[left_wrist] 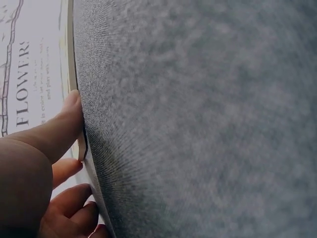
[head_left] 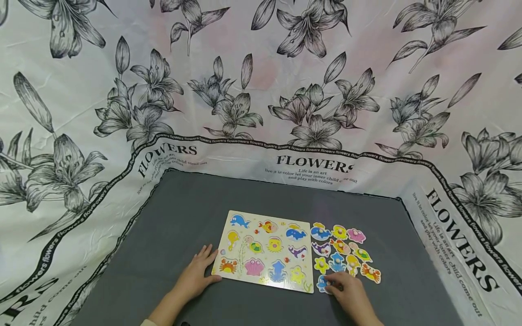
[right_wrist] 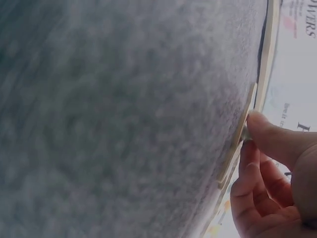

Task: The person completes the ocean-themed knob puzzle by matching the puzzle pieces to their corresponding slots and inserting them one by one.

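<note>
A wooden sea-animal puzzle board (head_left: 261, 246) lies on the dark grey table. My left hand (head_left: 198, 273) is at its lower left corner in the head view, thumb by the front edge and fingers spread along the left side. The left wrist view shows the thumb (left_wrist: 72, 111) against the board's edge. Beyond the board's lower right corner, my right hand (head_left: 348, 290) pinches a blue puzzle piece (head_left: 321, 284) by its knob, partly covering it. In the right wrist view that piece (right_wrist: 233, 148) appears edge-on and tilted, the knob between thumb and index finger.
Several knobbed pieces lie grouped right of the board, among them a blue whale (head_left: 321, 232), a pink shell (head_left: 356, 235), a yellow star (head_left: 321, 264), a blue squid (head_left: 337, 262) and a crab (head_left: 370, 273). A floral cloth (head_left: 244, 158) borders the table at the back and sides.
</note>
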`<state>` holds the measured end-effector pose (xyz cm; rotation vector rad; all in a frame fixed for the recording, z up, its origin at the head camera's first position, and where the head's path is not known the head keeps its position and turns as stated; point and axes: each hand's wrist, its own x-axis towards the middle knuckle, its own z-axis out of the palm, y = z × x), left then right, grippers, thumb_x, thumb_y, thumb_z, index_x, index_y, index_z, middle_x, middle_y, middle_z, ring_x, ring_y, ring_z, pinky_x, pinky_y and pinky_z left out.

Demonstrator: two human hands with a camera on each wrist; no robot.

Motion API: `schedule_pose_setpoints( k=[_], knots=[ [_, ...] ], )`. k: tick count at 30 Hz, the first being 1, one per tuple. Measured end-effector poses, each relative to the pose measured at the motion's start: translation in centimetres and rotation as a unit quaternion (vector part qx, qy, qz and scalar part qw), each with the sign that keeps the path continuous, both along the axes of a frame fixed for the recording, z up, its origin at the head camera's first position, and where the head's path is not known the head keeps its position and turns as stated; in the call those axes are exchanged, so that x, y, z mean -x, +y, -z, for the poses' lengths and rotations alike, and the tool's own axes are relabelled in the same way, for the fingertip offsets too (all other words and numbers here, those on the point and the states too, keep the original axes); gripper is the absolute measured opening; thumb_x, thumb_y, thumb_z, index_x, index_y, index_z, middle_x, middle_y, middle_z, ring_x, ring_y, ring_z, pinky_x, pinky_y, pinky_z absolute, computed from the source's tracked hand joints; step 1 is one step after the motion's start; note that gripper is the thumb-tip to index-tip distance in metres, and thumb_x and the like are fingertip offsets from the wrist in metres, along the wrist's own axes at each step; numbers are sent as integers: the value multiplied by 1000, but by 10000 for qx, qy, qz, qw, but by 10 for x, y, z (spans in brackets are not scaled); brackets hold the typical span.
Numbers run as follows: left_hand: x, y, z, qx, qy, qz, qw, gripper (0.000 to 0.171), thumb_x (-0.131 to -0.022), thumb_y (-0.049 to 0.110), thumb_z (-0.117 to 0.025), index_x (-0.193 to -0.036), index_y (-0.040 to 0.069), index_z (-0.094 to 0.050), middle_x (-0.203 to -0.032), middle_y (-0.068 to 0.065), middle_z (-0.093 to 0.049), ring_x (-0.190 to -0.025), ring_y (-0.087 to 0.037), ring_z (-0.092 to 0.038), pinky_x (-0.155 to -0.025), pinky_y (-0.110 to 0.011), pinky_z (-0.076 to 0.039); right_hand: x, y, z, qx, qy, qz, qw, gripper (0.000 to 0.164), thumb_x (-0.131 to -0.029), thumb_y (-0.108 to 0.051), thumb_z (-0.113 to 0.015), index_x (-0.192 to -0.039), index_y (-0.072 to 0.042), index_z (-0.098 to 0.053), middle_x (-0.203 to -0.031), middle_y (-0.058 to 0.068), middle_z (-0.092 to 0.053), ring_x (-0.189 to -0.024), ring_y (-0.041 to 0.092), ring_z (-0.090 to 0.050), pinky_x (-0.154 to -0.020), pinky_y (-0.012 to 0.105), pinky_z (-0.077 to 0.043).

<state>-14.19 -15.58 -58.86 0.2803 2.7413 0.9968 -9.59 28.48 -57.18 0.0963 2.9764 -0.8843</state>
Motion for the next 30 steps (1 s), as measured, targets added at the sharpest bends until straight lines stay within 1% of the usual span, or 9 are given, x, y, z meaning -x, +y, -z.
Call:
schedule_pose_setpoints(
  k=[6, 11, 13, 18, 20, 26, 30],
  knots=[
    [1, 1, 1, -5, 27, -11, 10000, 84, -78, 36, -84, -149, 7, -51, -160, -22, -36, -152, -42, -25, -121, -61, -23, 0, 0, 0, 55, -113, 115, 9999, 19, -80, -4, -83, -94, -16, -81, -88, -6, -71, -71, 3, -58, -61, 22, -50],
    [1, 2, 1, -45, -18, -30, 10000, 84, -77, 35, -85, -149, 7, -51, -160, -21, -37, -152, -41, -25, -121, -61, -23, 0, 0, -1, -18, -130, 133, 9998, 16, -81, -4, -82, -90, -16, -80, -84, -7, -70, -70, 3, -58, -60, 22, -48],
    [1, 1, 1, -76, -10, -39, 10000, 84, -76, 34, -85, -148, 6, -52, -160, -22, -37, -152, -42, -25, -121, -61, -23, 0, 0, -4, -55, 8, 87, 9999, 14, -81, -4, -82, -89, -16, -79, -83, -7, -70, -69, 3, -57, -59, 22, -47],
    [3, -1, -1, -35, 40, -71, 10000, 84, -77, 34, -85, -148, 6, -52, -160, -22, -37, -152, -42, -25, -121, -62, -22, 3, -1, -13, -31, 615, 8, 9981, 15, -79, -5, -85, -86, -16, -79, -78, -7, -69, -65, 1, -54, -57, 22, -46],
    [3, -2, -2, -6, 70, -81, 9999, 83, -77, 34, -85, -148, 6, -52, -160, -22, -37, -152, -42, -25, -121, -62, -22, 5, -3, -18, -23, 758, -23, 9971, 14, -78, -6, -86, -86, -16, -79, -77, -7, -68, -65, 1, -53, -57, 22, -46],
    [2, -2, -4, 15, 48, -70, 10000, 84, -77, 33, -86, -148, 5, -52, -159, -22, -37, -152, -42, -25, -120, -62, -23, 15, -6, -32, -60, 821, -64, 9966, 12, -80, -7, -84, -88, -14, -80, -80, -4, -71, -67, 6, -55, -58, 22, -47],
    [2, 1, -3, -10, 42, -88, 10000, 83, -77, 33, -86, -147, 5, -53, -159, -22, -37, -152, -42, -25, -121, -62, -23, 21, -10, -38, -165, 936, -112, 9954, 12, -79, -8, -85, -89, -14, -81, -80, -4, -71, -67, 7, -55, -58, 23, -46]
  ],
)
